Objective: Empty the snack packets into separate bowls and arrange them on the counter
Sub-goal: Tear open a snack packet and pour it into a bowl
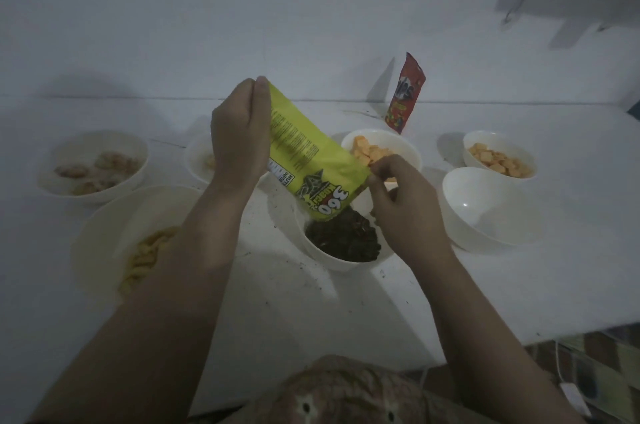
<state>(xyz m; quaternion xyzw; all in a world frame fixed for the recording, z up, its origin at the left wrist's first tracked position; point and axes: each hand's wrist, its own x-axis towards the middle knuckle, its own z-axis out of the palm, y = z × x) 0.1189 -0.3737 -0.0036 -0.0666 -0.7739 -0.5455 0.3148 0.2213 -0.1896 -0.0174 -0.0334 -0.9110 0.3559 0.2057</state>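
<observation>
While both hands tip it, the yellow packet (304,153) empties.
Left hand (239,132) pinches its raised end, right hand (398,202) pinches the mouth corner, steering dark snack into the bowl (343,261) just below the fingers.

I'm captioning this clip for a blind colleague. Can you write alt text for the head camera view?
Two hands tip a yellow snack packet mouth-down over a white bowl of dark seeds, the left hand gripping its raised end, the right hand pinching its lower edge. Other white bowls surround it; a red packet stands behind.
</observation>
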